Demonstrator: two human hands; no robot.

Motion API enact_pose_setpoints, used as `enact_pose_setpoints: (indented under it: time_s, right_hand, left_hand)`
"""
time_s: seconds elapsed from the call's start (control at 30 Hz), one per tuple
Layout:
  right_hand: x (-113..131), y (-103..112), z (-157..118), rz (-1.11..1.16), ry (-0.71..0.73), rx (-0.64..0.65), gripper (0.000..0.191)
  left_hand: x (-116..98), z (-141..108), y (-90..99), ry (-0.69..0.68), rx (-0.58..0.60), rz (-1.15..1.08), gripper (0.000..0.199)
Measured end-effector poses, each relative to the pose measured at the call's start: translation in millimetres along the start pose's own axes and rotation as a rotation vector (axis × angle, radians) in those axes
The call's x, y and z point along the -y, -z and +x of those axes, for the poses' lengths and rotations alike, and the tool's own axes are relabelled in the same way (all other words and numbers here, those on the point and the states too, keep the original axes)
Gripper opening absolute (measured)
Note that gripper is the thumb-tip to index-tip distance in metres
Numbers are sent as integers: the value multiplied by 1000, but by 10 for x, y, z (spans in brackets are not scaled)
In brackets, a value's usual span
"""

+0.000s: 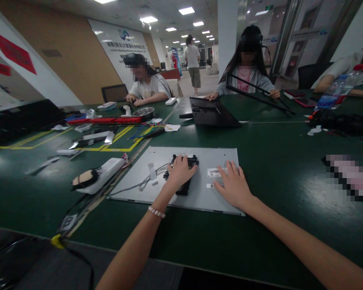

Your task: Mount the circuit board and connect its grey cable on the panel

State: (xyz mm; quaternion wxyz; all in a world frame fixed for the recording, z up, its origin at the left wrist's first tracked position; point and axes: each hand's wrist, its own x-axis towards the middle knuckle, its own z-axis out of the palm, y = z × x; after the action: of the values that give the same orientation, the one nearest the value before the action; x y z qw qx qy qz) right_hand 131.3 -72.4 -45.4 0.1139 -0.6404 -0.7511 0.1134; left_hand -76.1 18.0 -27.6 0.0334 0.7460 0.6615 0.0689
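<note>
A flat silver-grey metal panel [196,197], which looks like the back of a display, lies on the green table in front of me. On its middle sits a black plastic bracket [184,187], partly covered by my left hand [181,173], whose fingers curl over its upper part. My right hand [232,185] rests flat with fingers spread on the panel's right side, touching the area by the white labels [213,172]. Grey cables [143,183] run left from the bracket across the panel, with a strip of tape [153,173] over them.
Left of the panel lies a white power strip [107,171] with a beige-and-black object [84,180] on it. Across the table, a co-worker's hands hold a black frame [260,94] and touch a black panel [213,112]. A bottle [332,94] stands at right.
</note>
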Motion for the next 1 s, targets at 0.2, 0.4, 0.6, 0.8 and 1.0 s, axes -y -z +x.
enact_pose_setpoints:
  time_s: [0.2,0.4,0.6,0.8,1.0]
  right_hand:
    - [-34,-21,0,22,7,-1,73]
    - [-35,2,-9,35,6,1,72]
    - [-14,8,-12,40,-6,-6,69]
    - [-10,3,-1,43,-8,-8,69]
    - [-16,36,-8,48,-14,2,68]
  left_hand:
    - [67,161,-16,-19,-57,-10,58]
    - [168,411,-19,30,-107,-8,56]
    - [272,620,-21,91,-82,52,56]
    - [348,737,-42,106,-42,107,67]
    - [387,949,30,-9,99,84,52]
